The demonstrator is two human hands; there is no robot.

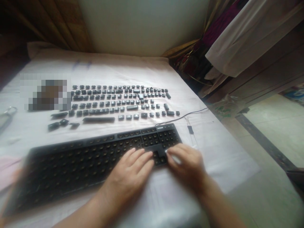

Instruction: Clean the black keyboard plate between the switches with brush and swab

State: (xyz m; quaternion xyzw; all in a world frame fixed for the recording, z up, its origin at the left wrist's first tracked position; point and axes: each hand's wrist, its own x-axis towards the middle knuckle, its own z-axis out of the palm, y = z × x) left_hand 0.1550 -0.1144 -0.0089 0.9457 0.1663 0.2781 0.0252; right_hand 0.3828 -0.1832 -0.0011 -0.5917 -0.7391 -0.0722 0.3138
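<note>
A: Where is the keyboard [71, 161]?
B: Right under the left fingertips, its exposed key sockets showing; most of its length stretches away to their left.

A: And the fingers themselves?
B: The left hand [133, 172] lies over the keyboard with its fingers stretched forward, narrow gaps between them. The right hand [187, 163] has thumb and fingers drawn together around a small white item [176, 159], over the keyboard's right end. I can't tell what that item is.

A: What lies beyond the fingertips?
B: Loose keycaps [129, 117] in rows, ahead of the left fingers, with a long space bar [98, 119] in the nearest row, off to their left. Just ahead of the right fingers is a wire tool [190, 129] with a dark grip, and past it a thin cable [190, 113] runs from the keyboard toward the table's edge.

A: Farther out?
B: A pale cloth [225, 152] spreads beneath everything; far left of the fingers, a pixelated patch hides some object.
</note>
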